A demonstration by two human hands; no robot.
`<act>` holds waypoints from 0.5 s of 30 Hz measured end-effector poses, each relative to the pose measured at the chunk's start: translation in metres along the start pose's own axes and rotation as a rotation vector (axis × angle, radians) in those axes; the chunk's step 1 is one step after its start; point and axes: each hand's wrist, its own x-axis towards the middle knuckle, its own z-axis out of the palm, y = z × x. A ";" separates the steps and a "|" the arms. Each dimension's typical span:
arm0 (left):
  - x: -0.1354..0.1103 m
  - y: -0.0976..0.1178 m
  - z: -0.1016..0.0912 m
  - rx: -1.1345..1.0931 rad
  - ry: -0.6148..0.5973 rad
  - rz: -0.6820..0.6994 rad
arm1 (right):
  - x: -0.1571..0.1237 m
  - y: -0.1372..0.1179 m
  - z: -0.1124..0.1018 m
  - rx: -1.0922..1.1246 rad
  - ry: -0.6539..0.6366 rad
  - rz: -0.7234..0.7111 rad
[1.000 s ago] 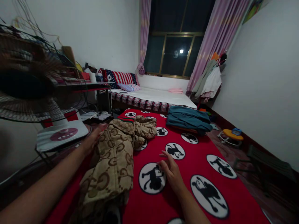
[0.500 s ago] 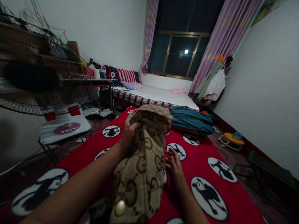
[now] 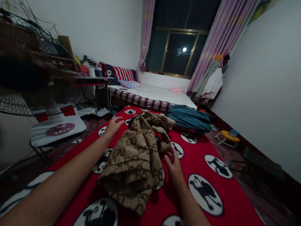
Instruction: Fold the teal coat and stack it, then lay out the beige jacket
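Note:
A tan garment point(image 3: 136, 153) patterned with brown interlocking rings lies crumpled on a red blanket point(image 3: 199, 157) printed with black-and-white monkey circles. My left hand point(image 3: 114, 124) hovers at the garment's far left edge, fingers stretched out and holding nothing. My right hand point(image 3: 172, 163) rests at the garment's right side, fingers spread and touching the cloth near a red-and-green trim.
A folded teal garment point(image 3: 188, 118) lies further back on the blanket. A standing fan point(image 3: 35, 84) with its white base is at the left. A bed point(image 3: 155, 95) sits under the window, clothes hang at the right, and a small yellow stool point(image 3: 227, 136) and dark chair stand along the right wall.
My left hand lifted the garment and swung it rightward, then let it go; the garment now lies in the blanket's middle. My right hand stayed at its right side.

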 end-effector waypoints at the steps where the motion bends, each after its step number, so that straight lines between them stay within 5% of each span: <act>1: 0.004 0.009 0.003 0.020 -0.040 0.069 | -0.001 0.001 0.005 -0.042 0.005 -0.043; 5: -0.002 0.044 0.042 0.264 -0.222 0.347 | 0.000 0.008 0.011 -0.053 0.047 -0.073; 10: -0.031 0.058 0.098 0.542 -0.218 0.215 | 0.003 0.013 0.003 0.069 0.086 0.055; 15: -0.044 0.046 0.116 0.689 -0.200 0.149 | 0.009 0.009 0.004 0.179 0.138 0.172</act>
